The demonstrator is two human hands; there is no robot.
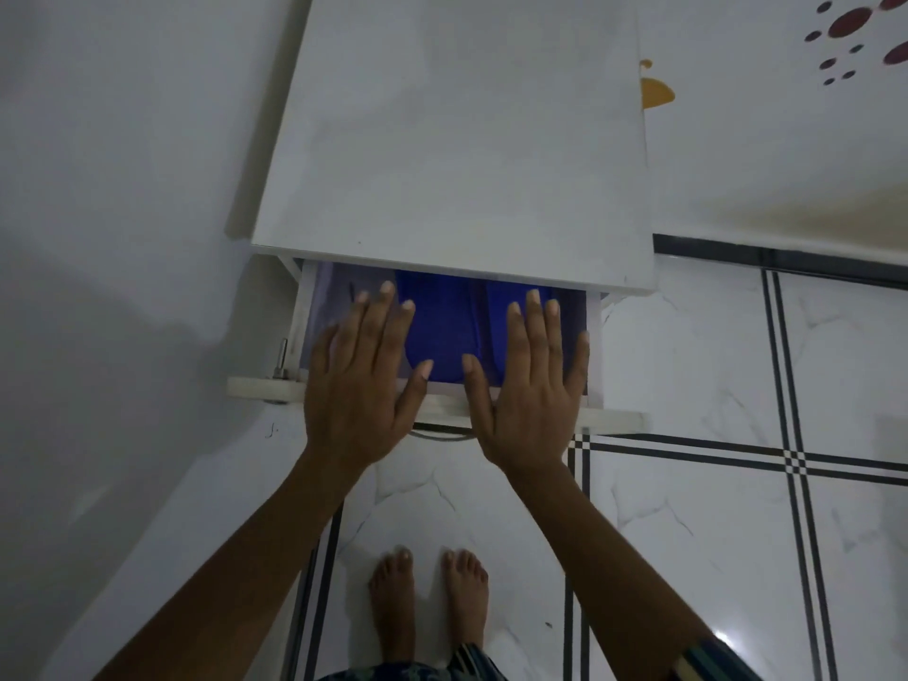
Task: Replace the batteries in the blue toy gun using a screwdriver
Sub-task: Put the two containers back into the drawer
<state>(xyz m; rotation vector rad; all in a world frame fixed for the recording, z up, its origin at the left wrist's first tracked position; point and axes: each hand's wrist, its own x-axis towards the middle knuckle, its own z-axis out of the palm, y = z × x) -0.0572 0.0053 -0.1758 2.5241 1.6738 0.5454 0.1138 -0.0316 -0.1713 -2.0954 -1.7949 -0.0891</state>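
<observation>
A white drawer (255, 385) stands pulled out from under a white cabinet top (457, 140). Inside it lies something deep blue (442, 331), partly hidden; I cannot tell whether it is the toy gun. My left hand (361, 380) hovers flat over the drawer's left half, fingers spread, holding nothing. My right hand (533, 385) is spread the same way over the right half, also holding nothing. No screwdriver or batteries show.
The cabinet stands against a white wall (123, 189) on the left. White marble-look floor tiles (688, 533) with black stripe lines lie below. My bare feet (427, 597) stand just in front of the drawer. A white surface with red and orange shapes (786, 115) is at right.
</observation>
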